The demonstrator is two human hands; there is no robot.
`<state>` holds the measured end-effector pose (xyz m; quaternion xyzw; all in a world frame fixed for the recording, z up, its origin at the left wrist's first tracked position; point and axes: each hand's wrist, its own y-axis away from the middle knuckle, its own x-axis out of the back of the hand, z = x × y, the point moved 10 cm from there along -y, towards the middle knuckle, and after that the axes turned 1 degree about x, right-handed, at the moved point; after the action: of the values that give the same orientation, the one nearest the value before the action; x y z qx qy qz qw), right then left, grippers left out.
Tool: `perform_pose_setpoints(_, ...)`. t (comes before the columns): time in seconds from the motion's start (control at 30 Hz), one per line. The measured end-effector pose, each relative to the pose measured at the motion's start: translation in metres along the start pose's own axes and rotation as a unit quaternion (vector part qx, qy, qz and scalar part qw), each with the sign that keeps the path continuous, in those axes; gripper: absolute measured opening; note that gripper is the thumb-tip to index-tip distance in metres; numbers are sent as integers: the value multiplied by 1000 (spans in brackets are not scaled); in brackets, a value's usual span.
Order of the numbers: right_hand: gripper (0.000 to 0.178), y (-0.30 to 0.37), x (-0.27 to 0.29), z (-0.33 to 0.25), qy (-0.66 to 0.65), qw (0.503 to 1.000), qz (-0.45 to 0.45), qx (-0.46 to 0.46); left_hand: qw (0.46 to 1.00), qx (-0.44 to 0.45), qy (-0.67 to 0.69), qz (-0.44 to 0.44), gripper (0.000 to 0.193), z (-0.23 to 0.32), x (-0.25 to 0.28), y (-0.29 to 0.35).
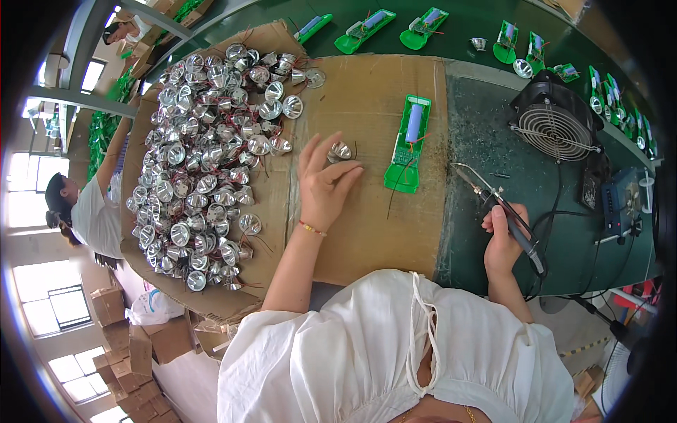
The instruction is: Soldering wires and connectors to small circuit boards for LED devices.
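My left hand (321, 185) is over the cardboard mat (367, 240), thumb and index fingertips pinched together. Whatever may be between them is too small to make out. Right beside its fingers is a small silver reflector cup (340, 151) with a thin dark wire. To the right lies an open green lamp housing (402, 178) holding a blue cylindrical battery (414, 123), a small circuit board and loose red and black wires. My right hand (499, 243) grips a soldering iron (523, 236) with a thin metal tube along its tip, which points up and left toward the mat's right edge.
A large heap of wired reflectors (197, 166) fills a cardboard tray at left. A black fan with a metal grille (557, 132) and a blue soldering station (620, 204) stand at right, with cables trailing. More green housings (365, 32) line the far side. Another person (95, 215) sits at left.
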<state>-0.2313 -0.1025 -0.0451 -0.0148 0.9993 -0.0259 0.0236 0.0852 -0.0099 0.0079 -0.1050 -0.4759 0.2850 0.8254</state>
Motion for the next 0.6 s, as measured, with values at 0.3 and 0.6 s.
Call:
perform_pose_setpoints(0.3, 15, 3, -4, -6, -5, 1000, -19, 7, 978, -152, -141, -4, 13, 27, -15, -6)
perform_pose_setpoints(0.6, 18, 9, -24, -22, -17, 996, -81, 14, 985, 130, 98, -62, 7, 7, -23, -15)
